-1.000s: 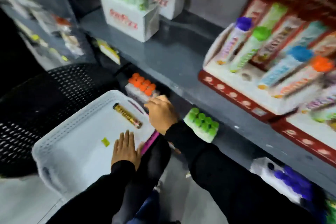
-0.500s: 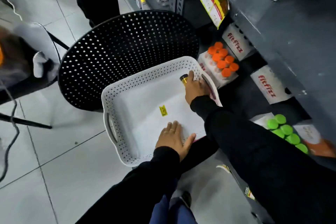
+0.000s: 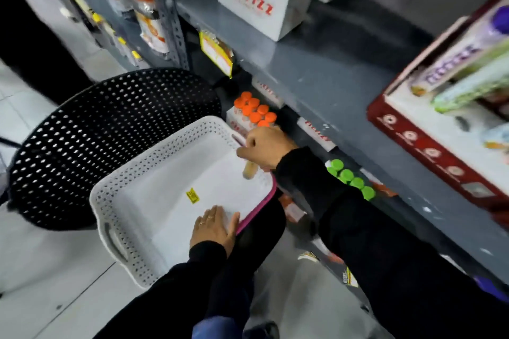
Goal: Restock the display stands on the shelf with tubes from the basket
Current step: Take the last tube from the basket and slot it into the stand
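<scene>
A white perforated basket rests on my lap with a pink-edged tray under it. My right hand is closed around a yellowish tube above the basket's far right corner, and the tube's lower end sticks out below my fist. My left hand lies flat and open on the basket's near rim. A small yellow label lies on the basket floor. A red and white display stand with slanted tubes sits on the grey shelf at the right.
A black perforated chair stands behind the basket. Under the shelf are boxes of orange-capped tubes and green-capped tubes. A white Fitfizz box stands at the shelf's back. Pale floor tiles lie to the left.
My right hand has closed on the tube that lay in the basket and lifted it off the floor of the basket. My view has swung up towards the shelf. My left hand stayed put.
</scene>
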The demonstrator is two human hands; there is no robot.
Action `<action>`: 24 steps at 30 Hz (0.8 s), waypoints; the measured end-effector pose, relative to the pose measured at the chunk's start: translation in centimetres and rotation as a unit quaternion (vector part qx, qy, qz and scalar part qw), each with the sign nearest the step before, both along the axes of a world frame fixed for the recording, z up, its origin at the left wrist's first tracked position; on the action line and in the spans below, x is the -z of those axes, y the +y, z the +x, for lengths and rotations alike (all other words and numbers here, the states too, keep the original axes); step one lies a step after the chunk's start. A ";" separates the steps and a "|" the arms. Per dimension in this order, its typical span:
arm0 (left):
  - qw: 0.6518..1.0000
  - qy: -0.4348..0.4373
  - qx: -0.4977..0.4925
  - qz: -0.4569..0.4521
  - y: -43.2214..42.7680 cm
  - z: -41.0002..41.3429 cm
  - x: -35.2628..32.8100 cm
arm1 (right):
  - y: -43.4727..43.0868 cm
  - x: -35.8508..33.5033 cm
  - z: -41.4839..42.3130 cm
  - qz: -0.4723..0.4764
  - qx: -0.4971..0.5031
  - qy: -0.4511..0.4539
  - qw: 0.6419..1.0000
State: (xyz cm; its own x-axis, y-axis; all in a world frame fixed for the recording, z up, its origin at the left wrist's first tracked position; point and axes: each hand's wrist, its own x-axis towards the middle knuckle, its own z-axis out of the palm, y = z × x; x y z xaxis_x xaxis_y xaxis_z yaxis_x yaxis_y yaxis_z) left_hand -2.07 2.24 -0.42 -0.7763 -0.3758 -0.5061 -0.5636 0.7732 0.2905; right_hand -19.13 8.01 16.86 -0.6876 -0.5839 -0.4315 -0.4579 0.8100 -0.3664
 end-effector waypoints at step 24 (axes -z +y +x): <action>0.876 0.347 0.316 -0.113 11.2 -15.1 -14.5 | 22.9 -21.5 5.4 -0.075 0.206 0.179 0.959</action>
